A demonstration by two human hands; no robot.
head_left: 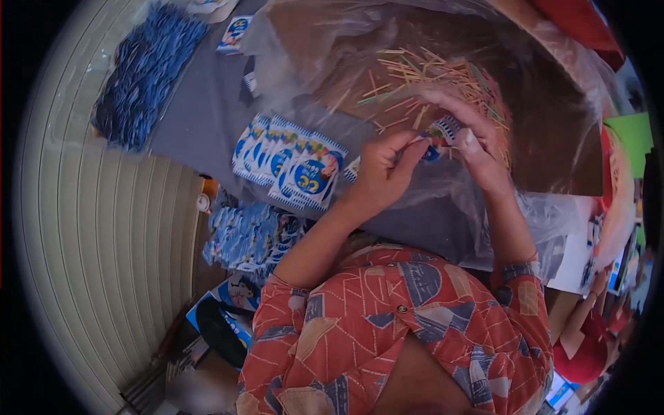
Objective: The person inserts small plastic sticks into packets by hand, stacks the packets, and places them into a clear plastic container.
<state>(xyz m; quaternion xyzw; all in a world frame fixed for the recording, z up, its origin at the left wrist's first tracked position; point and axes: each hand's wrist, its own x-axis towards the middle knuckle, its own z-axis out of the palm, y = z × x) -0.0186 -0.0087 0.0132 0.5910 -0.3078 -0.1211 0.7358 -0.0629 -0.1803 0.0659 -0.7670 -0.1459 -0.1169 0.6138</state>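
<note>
Over the near edge of a pile of thin coloured sticks [443, 76], both hands meet at a small blue and white packet [443, 131]. My left hand [391, 166] pinches the packet's left side between thumb and fingers. My right hand [481, 145] holds its right side, thumb on top and fingers curled behind. The sticks lie loose on a brown surface [553, 152] with clear plastic film around it. Left of my left hand, a fanned row of white and blue packets [304, 166] rests on the grey cloth [200, 117].
A bundle of dark blue strips [149, 72] lies at the upper left. More blue packets [252, 235] are heaped lower down, beside a ribbed shutter [111, 228]. Clear plastic [553, 214] hangs at the right. Another person's arm [577, 318] shows at the lower right.
</note>
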